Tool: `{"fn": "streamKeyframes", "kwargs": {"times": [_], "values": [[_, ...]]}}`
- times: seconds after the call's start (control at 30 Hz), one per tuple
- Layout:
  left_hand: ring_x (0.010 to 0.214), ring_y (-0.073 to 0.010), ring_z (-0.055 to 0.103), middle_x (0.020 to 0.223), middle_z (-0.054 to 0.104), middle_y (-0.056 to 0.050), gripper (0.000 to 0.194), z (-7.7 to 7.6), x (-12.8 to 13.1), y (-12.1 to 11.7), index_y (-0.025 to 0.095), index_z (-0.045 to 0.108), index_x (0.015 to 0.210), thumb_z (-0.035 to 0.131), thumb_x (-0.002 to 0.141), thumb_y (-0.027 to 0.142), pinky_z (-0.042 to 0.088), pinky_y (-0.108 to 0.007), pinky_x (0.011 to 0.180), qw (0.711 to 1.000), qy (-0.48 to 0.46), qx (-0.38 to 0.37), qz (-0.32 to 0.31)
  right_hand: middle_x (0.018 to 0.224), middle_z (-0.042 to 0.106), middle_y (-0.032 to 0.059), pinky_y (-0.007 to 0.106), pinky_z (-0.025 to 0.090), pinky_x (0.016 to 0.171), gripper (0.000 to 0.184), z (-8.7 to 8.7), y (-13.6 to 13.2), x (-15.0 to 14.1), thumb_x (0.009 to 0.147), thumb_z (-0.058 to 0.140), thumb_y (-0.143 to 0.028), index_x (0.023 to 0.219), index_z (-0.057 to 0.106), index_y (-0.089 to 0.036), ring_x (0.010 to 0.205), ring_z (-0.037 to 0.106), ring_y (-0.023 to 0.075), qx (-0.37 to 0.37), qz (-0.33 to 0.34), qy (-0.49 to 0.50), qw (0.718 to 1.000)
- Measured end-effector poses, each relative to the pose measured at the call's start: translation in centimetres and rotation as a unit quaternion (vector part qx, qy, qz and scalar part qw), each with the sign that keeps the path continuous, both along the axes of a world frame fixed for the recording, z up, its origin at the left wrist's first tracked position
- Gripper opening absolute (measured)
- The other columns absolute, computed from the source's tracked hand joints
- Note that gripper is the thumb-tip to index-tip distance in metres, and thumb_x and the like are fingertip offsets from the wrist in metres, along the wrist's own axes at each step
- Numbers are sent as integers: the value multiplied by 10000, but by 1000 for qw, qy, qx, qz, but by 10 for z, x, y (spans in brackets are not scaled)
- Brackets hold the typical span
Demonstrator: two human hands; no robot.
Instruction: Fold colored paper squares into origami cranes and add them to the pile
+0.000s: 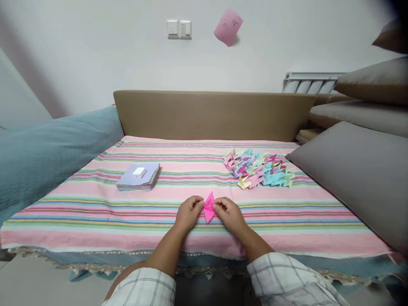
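A bright pink piece of folded paper [209,208], pointed at top and bottom, is between my two hands over the striped cloth. My left hand [189,212] pinches its left edge with thumb and forefinger. On the other side, my right hand [230,214] grips the right edge, fingers curled in. Beyond my right hand lies a pile of folded paper cranes [258,168] in pink, blue, green, purple and yellow. To the far left sits a stack of square coloured paper [132,176], lilac on top, with a small white block [139,172] resting on it.
The striped cloth [95,204] covers the sofa seat. A brown backrest [207,114] runs along the back, a blue-covered armrest [57,148] stands left, and grey cushions [357,170] are piled right. On the wall are switches [179,29] and a pink note [228,26].
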State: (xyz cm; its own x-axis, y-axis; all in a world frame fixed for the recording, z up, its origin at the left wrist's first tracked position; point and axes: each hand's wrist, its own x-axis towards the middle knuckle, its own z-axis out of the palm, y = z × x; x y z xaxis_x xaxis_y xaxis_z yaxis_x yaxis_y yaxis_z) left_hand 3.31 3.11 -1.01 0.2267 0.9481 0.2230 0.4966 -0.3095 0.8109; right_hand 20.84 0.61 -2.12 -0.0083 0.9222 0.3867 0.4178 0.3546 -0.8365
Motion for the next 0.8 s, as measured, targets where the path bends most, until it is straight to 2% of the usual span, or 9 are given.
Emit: {"fn": "streamKeyframes", "kwargs": {"times": [0.07,0.2,0.3,0.37,0.47,0.6,0.7,0.8], "values": [[814,-164,612,901,682,-30,284,-1,-1,1,185,630,948,486,811,388,461,-275,744,1000,-5,0,19,809,619,38,276,466,684,166,6,-1,1,801,545,-306,864,641,-187,713,564,150,18,-16,15,1000],[864,-187,614,941,680,-37,300,-5,-6,5,202,635,930,461,819,419,463,-305,780,999,38,29,17,810,619,33,256,470,666,187,27,-2,9,813,535,-328,891,627,-186,707,561,139,42,-47,52,997],[867,-195,620,947,683,-40,318,-6,-8,8,207,634,937,460,816,443,474,-304,761,997,72,36,15,783,608,19,244,475,648,205,44,-3,28,813,525,-339,927,609,-191,694,559,131,56,-64,61,995],[858,-195,628,937,687,-33,321,-5,-9,9,215,638,938,467,809,454,482,-294,745,995,87,41,15,802,612,22,251,481,667,233,53,-4,50,797,539,-338,964,601,-188,720,571,137,66,-82,44,993],[850,-199,633,933,689,-24,317,-3,-9,8,230,644,931,474,802,464,489,-286,718,992,113,50,14,793,629,18,271,470,695,225,62,-5,99,786,537,-324,953,608,-191,733,580,147,60,-126,-22,990],[851,-200,634,929,690,-12,307,-2,-9,6,243,651,916,472,803,464,491,-279,711,988,139,61,13,807,645,25,276,454,692,276,66,1,185,766,530,-360,959,611,-180,731,586,156,33,-221,-56,973],[850,-204,638,931,693,-16,307,-2,-9,7,245,657,910,472,802,466,499,-277,699,986,150,67,16,773,647,33,258,433,656,304,67,6,248,756,513,-376,940,624,-162,688,574,153,13,-326,-74,942],[842,-207,644,923,696,-16,307,-4,-10,8,248,663,896,473,800,469,508,-276,689,984,160,75,20,743,648,42,254,408,618,301,64,12,295,743,500,-354,917,637,-150,640,556,152,-20,-416,-74,906]]}}
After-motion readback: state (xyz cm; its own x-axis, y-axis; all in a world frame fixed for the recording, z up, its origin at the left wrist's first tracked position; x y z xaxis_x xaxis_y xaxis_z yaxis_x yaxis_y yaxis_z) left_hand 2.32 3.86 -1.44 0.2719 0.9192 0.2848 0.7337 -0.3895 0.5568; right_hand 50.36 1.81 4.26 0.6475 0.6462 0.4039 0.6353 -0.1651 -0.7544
